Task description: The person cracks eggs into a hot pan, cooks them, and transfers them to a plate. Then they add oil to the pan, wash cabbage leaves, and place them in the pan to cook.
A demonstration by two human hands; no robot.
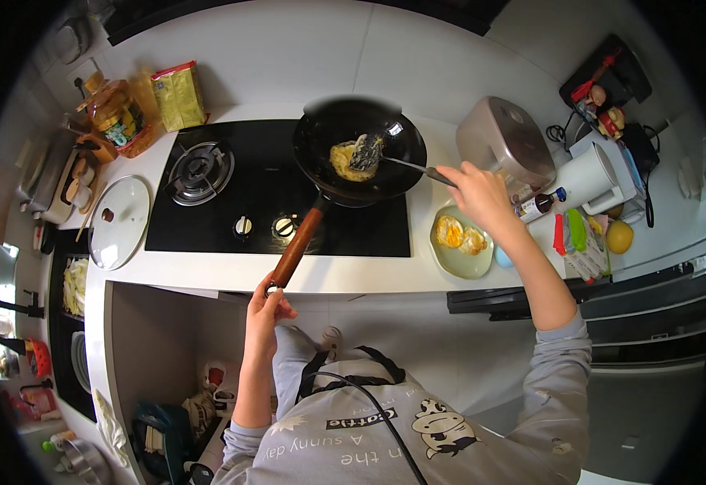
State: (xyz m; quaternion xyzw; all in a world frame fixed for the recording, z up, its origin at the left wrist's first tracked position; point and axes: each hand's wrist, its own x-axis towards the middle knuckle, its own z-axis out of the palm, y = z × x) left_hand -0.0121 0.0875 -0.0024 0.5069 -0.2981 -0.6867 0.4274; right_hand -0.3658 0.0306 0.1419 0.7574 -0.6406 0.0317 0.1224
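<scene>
A black wok point(322, 130) with a wooden handle stands over the right burner of the gas hob. My left hand point(268, 309) holds the ring end of the handle between its fingers. In my right hand point(477, 191) is the dark grip of a metal spatula point(368, 153), whose blade lies against a fried egg point(346, 162) in the wok. Part of the egg lies under or against the blade. A pale green plate point(463, 268) holding two fried eggs point(459, 235) is on the counter below my right wrist.
A glass lid point(119, 221) leans by the hob's left edge, near an oil bottle point(124, 118) and a yellow packet point(178, 97). Right of the wok stand a rice cooker point(504, 136), a white electric kettle point(583, 176) and a sauce bottle point(535, 207). The left burner point(200, 174) bears no pan.
</scene>
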